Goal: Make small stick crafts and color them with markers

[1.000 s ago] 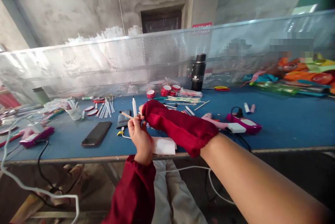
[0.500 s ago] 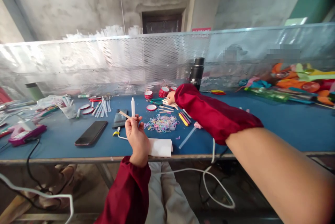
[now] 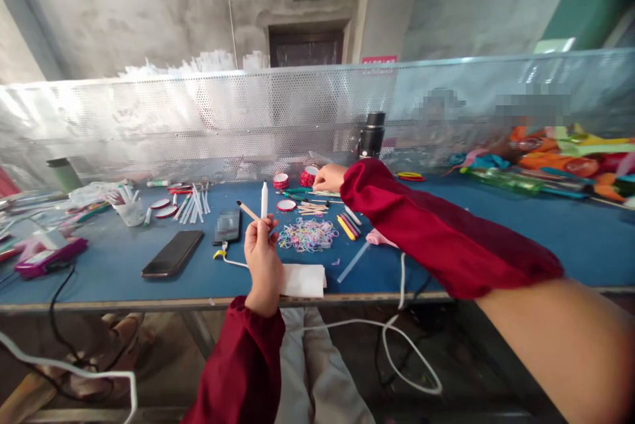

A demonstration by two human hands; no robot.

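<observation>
My left hand [image 3: 262,253] is raised above the near edge of the blue table [image 3: 520,239], fingers closed on a white tube [image 3: 264,200] held upright and a thin wooden stick [image 3: 247,210] slanting left. My right hand [image 3: 329,177], in a dark red sleeve, reaches far across the table. Its fingers are curled over a pile of wooden sticks [image 3: 312,207] beside the red tape rolls [image 3: 309,176]. What they grip, if anything, is hidden. A heap of small coloured rubber bands [image 3: 307,234] lies between my hands.
A black phone [image 3: 172,253], a second small device [image 3: 227,226] and a white paper pad [image 3: 303,280] lie near the front edge. A black flask [image 3: 372,135] stands by the perforated metal screen [image 3: 198,120]. White tubes [image 3: 192,206], a pink glue gun [image 3: 47,257] and cables lie left.
My right hand left the spot beside my left hand and stretched forward to the sticks by the tape rolls. My left hand stayed raised, shifting slightly right.
</observation>
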